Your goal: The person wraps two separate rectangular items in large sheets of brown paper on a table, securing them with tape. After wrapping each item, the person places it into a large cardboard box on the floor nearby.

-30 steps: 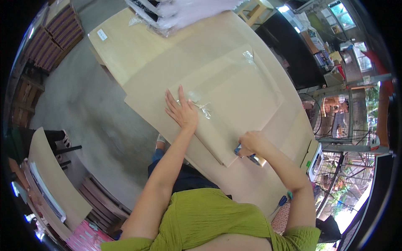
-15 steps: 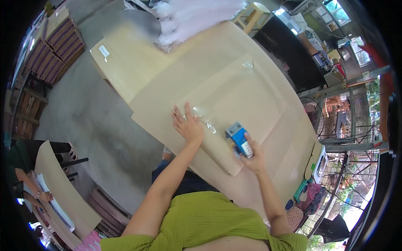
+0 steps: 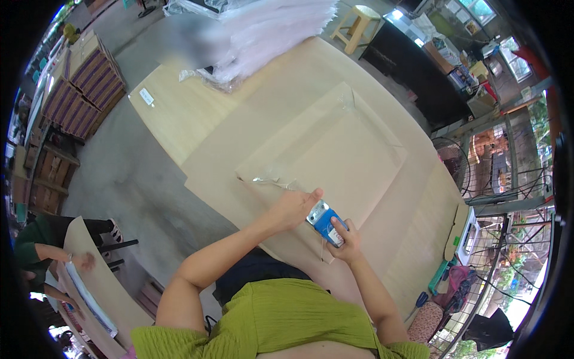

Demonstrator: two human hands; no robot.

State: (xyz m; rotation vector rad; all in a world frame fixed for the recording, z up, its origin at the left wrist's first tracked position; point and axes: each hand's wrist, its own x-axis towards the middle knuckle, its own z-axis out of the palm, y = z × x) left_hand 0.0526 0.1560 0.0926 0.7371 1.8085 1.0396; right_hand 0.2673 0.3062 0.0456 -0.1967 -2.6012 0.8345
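Note:
My right hand [image 3: 347,241] is wrapped round a blue tape dispenser [image 3: 330,227] with a metal front end, held over the near edge of a flat brown cardboard package [image 3: 353,161]. Right beside the metal end is my left hand [image 3: 294,209], its fingers drawn together; whether they pinch the tape's end is hidden. Shiny clear tape [image 3: 266,179] lies crinkled on the package's left corner, and another piece of clear tape [image 3: 345,102] sits at the far corner. Beneath the package is a larger brown sheet [image 3: 230,143] spread over the table.
Pale board [image 3: 185,102] extends at the far left, with plastic-wrapped pinkish-white material [image 3: 269,36] behind. Stacked cartons [image 3: 84,78] stand across the floor. Fabric items [image 3: 457,281] lie at the right edge. Another person's hand [image 3: 84,261] works at a table lower left.
My left hand has left the package's left corner and moved right to the dispenser's front end. The dispenser has come slightly left and nearer, still in my right hand.

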